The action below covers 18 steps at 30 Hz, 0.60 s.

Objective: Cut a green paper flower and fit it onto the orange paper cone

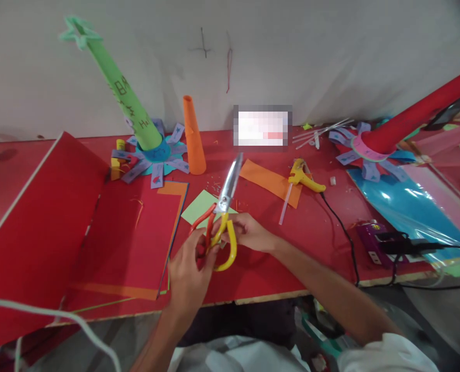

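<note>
My left hand (191, 268) is closed around the handles of a pair of scissors (225, 199) with one red and one yellow handle. The closed blades point up and away over the red table. Behind the yellow handle, my right hand (249, 232) has its fingers curled together, and what they hold is hidden. A light green sheet of paper (195, 209) lies under the scissors, with small scraps beside it. Just beyond stands an orange paper cone (195, 139). An orange paper strip (263, 178) lies to the right of the blades.
A yellow glue gun (305, 178) with a cord rests right of centre, near a purple power box (375, 243). Red and orange sheets (137, 243) lie left beside a raised red board (40, 206). Green (125, 98) and red (419, 113) paper towers stand at either side.
</note>
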Each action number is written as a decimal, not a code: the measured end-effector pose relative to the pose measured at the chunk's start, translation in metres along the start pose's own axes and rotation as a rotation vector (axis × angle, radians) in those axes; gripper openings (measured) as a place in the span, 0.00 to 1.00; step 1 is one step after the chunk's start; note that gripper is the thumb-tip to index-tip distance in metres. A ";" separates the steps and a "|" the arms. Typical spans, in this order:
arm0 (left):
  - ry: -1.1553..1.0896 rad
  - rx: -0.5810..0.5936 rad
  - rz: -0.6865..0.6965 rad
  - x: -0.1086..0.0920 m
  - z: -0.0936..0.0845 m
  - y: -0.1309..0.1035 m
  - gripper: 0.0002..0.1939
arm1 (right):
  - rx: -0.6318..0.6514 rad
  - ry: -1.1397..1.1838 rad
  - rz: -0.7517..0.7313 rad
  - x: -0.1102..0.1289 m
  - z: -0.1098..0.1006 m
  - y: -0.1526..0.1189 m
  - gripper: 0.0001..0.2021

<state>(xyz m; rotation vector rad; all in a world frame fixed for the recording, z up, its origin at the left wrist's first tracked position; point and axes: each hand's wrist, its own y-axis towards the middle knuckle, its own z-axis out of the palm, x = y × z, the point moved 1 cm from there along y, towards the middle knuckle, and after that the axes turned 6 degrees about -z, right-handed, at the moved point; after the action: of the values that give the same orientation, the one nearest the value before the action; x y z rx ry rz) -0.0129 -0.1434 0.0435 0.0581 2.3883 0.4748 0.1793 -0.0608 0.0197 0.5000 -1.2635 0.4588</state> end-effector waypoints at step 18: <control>-1.043 -0.077 -0.503 -0.003 0.010 0.027 0.04 | -0.210 0.202 -0.010 -0.008 0.005 0.005 0.21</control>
<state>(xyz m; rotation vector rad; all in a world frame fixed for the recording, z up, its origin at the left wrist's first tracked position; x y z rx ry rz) -0.0059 -0.1150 0.0480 -0.2635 1.2886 0.2010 0.1700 -0.0602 0.0135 0.2749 -1.0992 0.3536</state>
